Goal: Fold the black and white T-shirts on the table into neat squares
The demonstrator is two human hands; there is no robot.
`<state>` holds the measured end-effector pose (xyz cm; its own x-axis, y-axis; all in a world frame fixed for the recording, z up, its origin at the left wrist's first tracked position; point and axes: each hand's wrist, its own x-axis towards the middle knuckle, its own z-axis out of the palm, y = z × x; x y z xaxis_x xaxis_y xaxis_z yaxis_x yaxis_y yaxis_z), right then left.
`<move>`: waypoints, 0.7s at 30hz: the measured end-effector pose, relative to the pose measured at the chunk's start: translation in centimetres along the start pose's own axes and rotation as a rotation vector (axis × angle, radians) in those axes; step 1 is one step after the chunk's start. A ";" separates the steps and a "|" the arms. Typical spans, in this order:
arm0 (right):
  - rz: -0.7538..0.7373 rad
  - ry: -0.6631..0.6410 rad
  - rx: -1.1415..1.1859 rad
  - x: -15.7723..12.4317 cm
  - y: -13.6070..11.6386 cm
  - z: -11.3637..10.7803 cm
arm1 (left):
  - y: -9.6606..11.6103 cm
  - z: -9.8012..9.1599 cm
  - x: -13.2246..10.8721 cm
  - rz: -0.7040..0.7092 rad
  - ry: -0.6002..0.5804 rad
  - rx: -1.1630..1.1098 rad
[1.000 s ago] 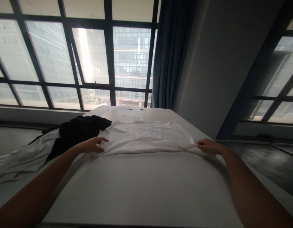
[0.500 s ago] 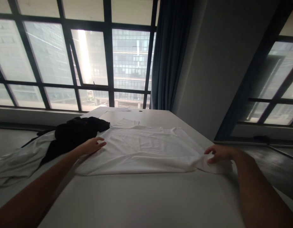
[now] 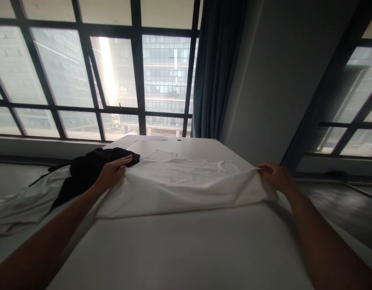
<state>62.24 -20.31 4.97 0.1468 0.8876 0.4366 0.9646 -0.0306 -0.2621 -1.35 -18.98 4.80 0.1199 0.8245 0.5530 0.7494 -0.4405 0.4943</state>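
Observation:
A white T-shirt (image 3: 180, 193) lies across the white table (image 3: 180, 249), with what looks like a sleeve pointing toward the far end. My left hand (image 3: 112, 173) pinches its upper left edge, the fingers stretched out over the thumb. At the opposite end my right hand (image 3: 275, 176) grips the cloth between thumb and fingers. The fabric is raised between the two hands and droops in soft folds to the near edge, which rests on the tabletop.
Dark clothing (image 3: 89, 165) is heaped left of the shirt, beside a pale grey garment (image 3: 32, 201). Papers (image 3: 149, 138) lie at the table's far end, near a round dark hole (image 3: 179, 140). Beyond are windows and a blue curtain (image 3: 211, 80).
Both hands have closed on the T-shirt and moved up and away from me, lifting its cloth. The right hand has also shifted slightly left.

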 end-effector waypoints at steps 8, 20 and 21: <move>0.198 -0.321 -0.056 0.4 1.8 5.0 | -3.9 1.8 -1.0 -0.142 -0.247 0.351; 0.174 -0.507 0.200 -0.9 3.0 1.5 | -3.8 2.5 -1.5 -0.166 -0.591 0.386; 0.205 -0.465 0.174 -0.9 3.1 1.2 | -3.6 1.8 -1.6 -0.182 -0.641 0.391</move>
<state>64.82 -20.70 2.72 0.1779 0.9825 -0.0553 0.8697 -0.1833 -0.4584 -3.03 -18.09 0.91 0.2366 0.9691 -0.0702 0.9549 -0.2186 0.2011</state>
